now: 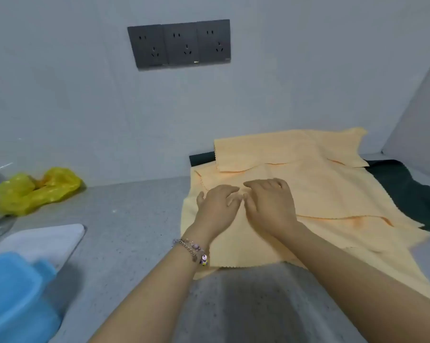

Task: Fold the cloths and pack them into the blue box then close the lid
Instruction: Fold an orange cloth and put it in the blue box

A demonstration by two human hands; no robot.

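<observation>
Both hands lie side by side on the spread-out orange cloths [320,194], palms down, fingertips nearly meeting at the middle. The left hand [217,206] has its fingers loosely bent and resting on the fabric, thumb stretched out to the left; it presses on the cloth rather than gripping it, and nothing is pinched between its fingers. The right hand [271,204] lies in much the same way — fingers curved a little, knuckles raised, fingertips touching the cloth; whether a fold of cloth is caught under its fingertips cannot be told. A beaded chain bracelet [193,250] hangs at the left wrist.

The cloths are pale orange with wavy, pinked edges. Several overlap in a loose heap on the right part of the grey speckled counter [125,231], one reaching up against the wall at the back. They lie mostly flat, with a few soft ridges showing darker orange. Under their right side a dark green cloth [407,194] sticks out.

The blue box [13,300] sits at the lower left corner of the view, well apart from the cloths, with a white lid [48,240] lying just behind it. A crumpled yellow plastic bag [33,190] rests farther back on the left, near the wall — above it, three dark wall sockets [179,43].
</observation>
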